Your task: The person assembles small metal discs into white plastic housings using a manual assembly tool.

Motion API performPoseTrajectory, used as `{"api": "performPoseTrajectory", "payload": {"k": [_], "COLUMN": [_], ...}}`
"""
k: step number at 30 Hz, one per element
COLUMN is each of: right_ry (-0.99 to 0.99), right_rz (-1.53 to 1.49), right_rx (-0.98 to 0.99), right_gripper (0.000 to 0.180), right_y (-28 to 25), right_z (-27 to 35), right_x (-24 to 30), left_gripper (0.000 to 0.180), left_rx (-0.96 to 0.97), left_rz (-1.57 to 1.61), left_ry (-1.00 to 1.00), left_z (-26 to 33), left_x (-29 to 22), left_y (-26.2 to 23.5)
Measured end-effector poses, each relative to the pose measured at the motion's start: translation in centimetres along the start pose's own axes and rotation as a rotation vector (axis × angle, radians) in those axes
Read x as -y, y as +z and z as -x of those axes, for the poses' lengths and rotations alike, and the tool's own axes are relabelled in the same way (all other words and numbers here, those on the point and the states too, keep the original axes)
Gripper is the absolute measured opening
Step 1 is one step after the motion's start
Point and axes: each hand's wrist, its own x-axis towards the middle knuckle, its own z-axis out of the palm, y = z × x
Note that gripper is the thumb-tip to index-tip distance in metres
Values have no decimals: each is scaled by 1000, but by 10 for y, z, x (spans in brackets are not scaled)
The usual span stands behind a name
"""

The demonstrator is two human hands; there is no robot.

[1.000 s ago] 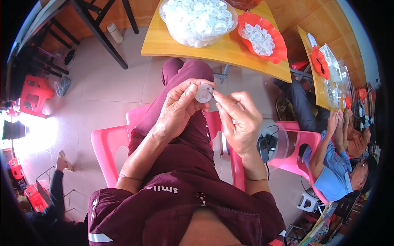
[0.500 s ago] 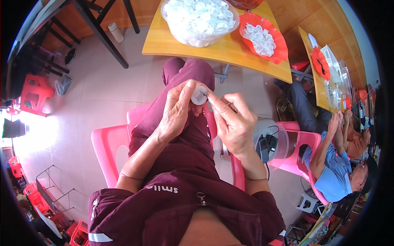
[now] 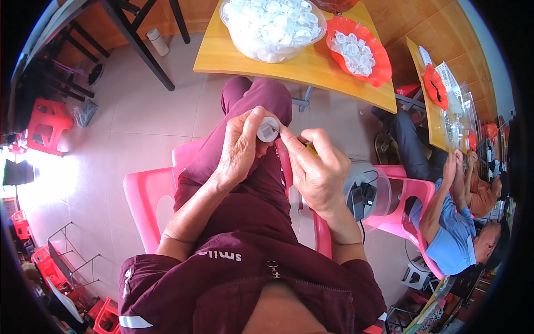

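Observation:
My left hand (image 3: 240, 146) is closed on a small round white plastic piece (image 3: 267, 130), with the thumb along its edge. The piece has a squarish recess in its face. Pinched in my right hand (image 3: 316, 167) is a thin tool (image 3: 275, 131) with a dark, narrow tip. A bit of yellow, perhaps its handle, shows among the fingers. The tip reaches the right side of the white piece; whether it touches, I cannot tell. Both hands are above my lap. Most of the tool is hidden by my fingers.
On the wooden table (image 3: 245, 65) ahead stand a clear bowl (image 3: 272, 53) heaped with white plastic parts and a red scalloped dish (image 3: 381, 65) of similar parts. A round stool (image 3: 384, 192) with black adapters (image 3: 361, 196) is at my right. Further right sits a person (image 3: 453, 234) in blue.
The tool tip has drawn back slightly toward the piece's right edge. The white piece has tilted a little, and yellow now shows between my right fingers.

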Motion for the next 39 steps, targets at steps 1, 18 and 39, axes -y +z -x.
{"api": "performPoseTrajectory", "payload": {"k": [1, 18, 39], "right_ry": [-12, -47, 96], "right_rz": [20, 60, -175], "right_rx": [9, 82, -43], "right_gripper": [35, 32, 30], "right_y": [0, 6, 13], "right_z": [0, 5, 5], "right_x": [0, 5, 2], "left_gripper": [44, 28, 39], "left_rx": [-19, -72, -29], "left_rz": [-40, -298, -171], "left_ry": [0, 264, 268], "left_z": [0, -3, -4], "left_x": [0, 14, 11], "left_y": [0, -4, 6]}}
